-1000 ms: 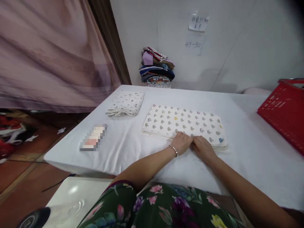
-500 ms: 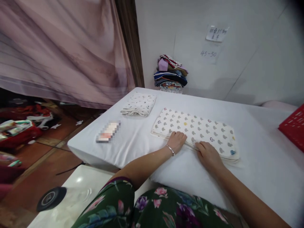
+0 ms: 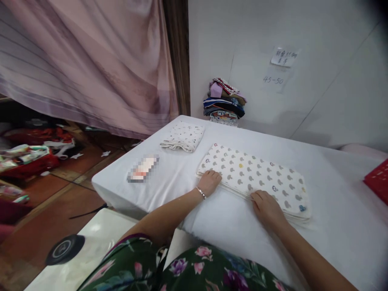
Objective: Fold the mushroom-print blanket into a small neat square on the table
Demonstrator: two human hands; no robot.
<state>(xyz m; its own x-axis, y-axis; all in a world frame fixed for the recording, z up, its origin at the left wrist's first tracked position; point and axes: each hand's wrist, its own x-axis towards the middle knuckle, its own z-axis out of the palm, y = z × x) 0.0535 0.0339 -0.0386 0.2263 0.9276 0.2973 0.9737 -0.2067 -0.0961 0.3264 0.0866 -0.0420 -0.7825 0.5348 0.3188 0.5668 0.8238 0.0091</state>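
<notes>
The centre and right of the frame are filled by a white table (image 3: 336,194). At centre right a folded grey-patterned cloth (image 3: 256,176) is laid flat – its near edge touched by the right hand (image 3: 268,208) and left hand (image 3: 209,183), fingers curled; whether fabric is pinched cannot be told.

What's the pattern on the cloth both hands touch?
Head view: the cloth has mostly grey, mushroom-like shapes on off-white.

They wear green floral clothing (image 3: 216,264) (plus silvery bracelet (image 3: 201,192)).
</notes>
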